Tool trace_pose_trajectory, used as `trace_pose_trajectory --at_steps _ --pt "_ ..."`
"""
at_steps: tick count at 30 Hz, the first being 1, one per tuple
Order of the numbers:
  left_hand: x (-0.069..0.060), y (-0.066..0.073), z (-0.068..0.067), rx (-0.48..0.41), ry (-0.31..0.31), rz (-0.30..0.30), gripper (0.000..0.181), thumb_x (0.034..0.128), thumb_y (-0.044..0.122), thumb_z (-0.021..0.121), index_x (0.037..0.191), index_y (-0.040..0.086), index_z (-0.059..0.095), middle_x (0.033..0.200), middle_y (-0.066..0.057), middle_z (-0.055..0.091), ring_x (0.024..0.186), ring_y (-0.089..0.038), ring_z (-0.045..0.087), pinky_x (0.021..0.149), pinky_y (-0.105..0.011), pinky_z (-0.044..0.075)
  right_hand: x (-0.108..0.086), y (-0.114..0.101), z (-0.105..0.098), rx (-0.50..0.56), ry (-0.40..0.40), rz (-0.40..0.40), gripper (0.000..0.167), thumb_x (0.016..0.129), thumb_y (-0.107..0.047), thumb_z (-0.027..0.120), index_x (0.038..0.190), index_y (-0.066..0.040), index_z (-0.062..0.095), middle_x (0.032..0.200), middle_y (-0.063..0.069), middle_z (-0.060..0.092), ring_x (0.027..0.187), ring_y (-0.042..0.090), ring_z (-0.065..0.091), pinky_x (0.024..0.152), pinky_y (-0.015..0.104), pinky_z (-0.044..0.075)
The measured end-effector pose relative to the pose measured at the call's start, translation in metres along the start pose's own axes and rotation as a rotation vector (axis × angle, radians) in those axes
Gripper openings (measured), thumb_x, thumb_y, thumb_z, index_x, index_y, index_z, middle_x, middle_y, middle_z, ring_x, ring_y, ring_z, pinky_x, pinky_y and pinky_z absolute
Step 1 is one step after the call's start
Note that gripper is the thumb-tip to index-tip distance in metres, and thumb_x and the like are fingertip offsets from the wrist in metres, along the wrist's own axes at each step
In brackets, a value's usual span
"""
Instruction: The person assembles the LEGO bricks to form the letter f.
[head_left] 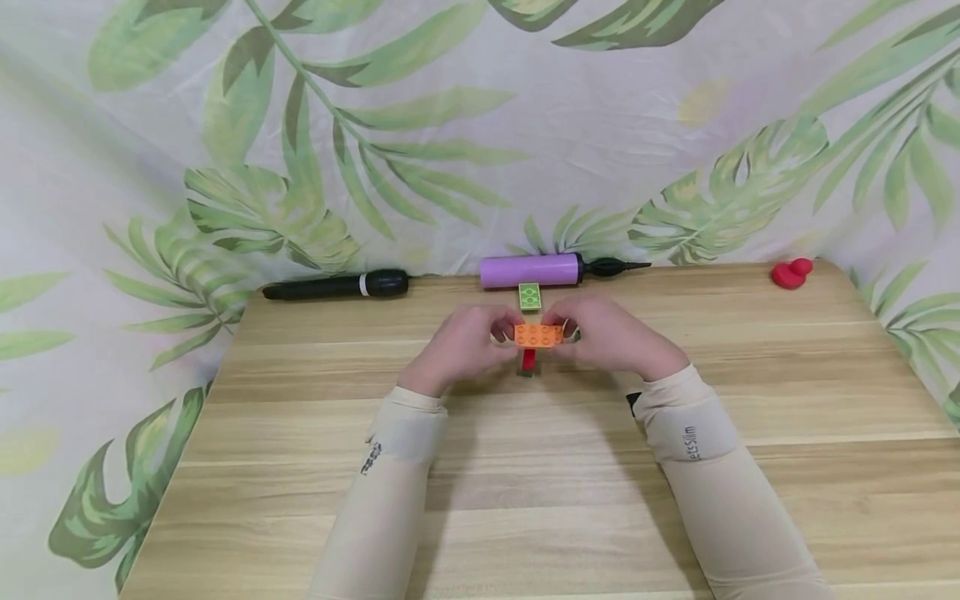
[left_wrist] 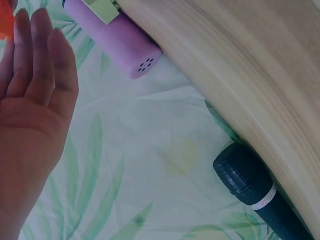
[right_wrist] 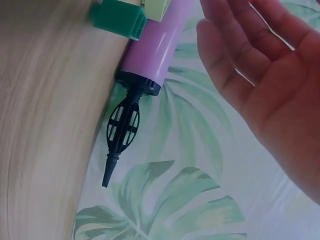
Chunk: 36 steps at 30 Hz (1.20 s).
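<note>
An orange toy building brick, its studs showing, is held between both hands above the middle of the table. My left hand pinches its left end; only a bit of orange shows by those fingertips in the left wrist view. Its right end is in the fingers of my right hand. Just below the orange brick appears a red brick; whether they touch I cannot tell. A light green brick is beyond the hands, in front of a purple pump. In the right wrist view there is a dark green brick beside it.
The purple hand pump with a black nozzle lies along the table's back edge. Left of it lies a black microphone. A red knobbed object sits at the back right corner. Leaf-printed cloth hangs behind the wooden table.
</note>
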<state>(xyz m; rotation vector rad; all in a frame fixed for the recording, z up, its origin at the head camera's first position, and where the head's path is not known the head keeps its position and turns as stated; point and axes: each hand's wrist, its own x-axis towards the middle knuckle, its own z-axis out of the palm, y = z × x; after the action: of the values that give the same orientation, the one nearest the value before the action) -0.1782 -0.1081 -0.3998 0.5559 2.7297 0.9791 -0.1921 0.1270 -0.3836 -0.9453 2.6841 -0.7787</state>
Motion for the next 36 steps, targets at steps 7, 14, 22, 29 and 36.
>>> trace_pose_trajectory --at_steps 7,14,22,29,36 --pt "-0.001 -0.001 -0.001 0.028 -0.063 -0.010 0.033 0.0878 0.013 0.078 0.120 0.011 0.075 0.101 0.001 0.074 0.093 -0.016 0.068 0.089 -0.035 0.057 0.001 -0.003 0.001 -0.011 -0.057 0.017 0.026 0.089 -0.013 0.080 0.114 -0.005 0.076 0.107 0.005 0.075 0.100 0.027 0.072 0.091 0.044 0.058" --pt "0.000 -0.002 0.000 0.029 -0.109 -0.009 0.032 0.0897 0.015 0.079 0.121 0.011 0.075 0.103 0.000 0.075 0.095 -0.016 0.068 0.091 -0.035 0.057 0.002 -0.004 0.004 0.000 -0.116 0.080 0.025 0.088 -0.017 0.083 0.110 -0.008 0.075 0.100 0.001 0.074 0.094 0.025 0.069 0.088 0.042 0.056" --pt "-0.001 -0.004 0.004 0.048 -0.114 0.002 0.034 0.0906 0.019 0.081 0.123 0.010 0.075 0.105 -0.001 0.077 0.097 -0.016 0.069 0.093 -0.036 0.056 0.003 -0.004 0.009 -0.040 -0.125 0.065 0.025 0.087 -0.020 0.083 0.108 -0.008 0.075 0.095 -0.001 0.072 0.089 0.021 0.065 0.087 0.042 0.054" --pt "-0.002 -0.005 0.002 0.062 -0.114 0.004 0.033 0.0913 0.020 0.080 0.122 0.010 0.075 0.105 -0.001 0.077 0.098 -0.016 0.069 0.094 -0.036 0.056 0.005 -0.006 0.010 -0.049 -0.132 0.063 0.024 0.087 -0.021 0.084 0.107 -0.010 0.075 0.093 -0.001 0.071 0.084 0.017 0.061 0.084 0.040 0.052" --pt "-0.002 -0.005 0.001 0.052 -0.136 0.010 0.030 0.0923 0.018 0.080 0.120 0.009 0.075 0.102 -0.002 0.077 0.096 -0.017 0.070 0.093 -0.037 0.057 0.006 -0.003 0.013 -0.057 -0.140 0.059 0.025 0.088 -0.021 0.083 0.109 -0.009 0.075 0.095 -0.002 0.071 0.085 0.016 0.060 0.083 0.039 0.052"
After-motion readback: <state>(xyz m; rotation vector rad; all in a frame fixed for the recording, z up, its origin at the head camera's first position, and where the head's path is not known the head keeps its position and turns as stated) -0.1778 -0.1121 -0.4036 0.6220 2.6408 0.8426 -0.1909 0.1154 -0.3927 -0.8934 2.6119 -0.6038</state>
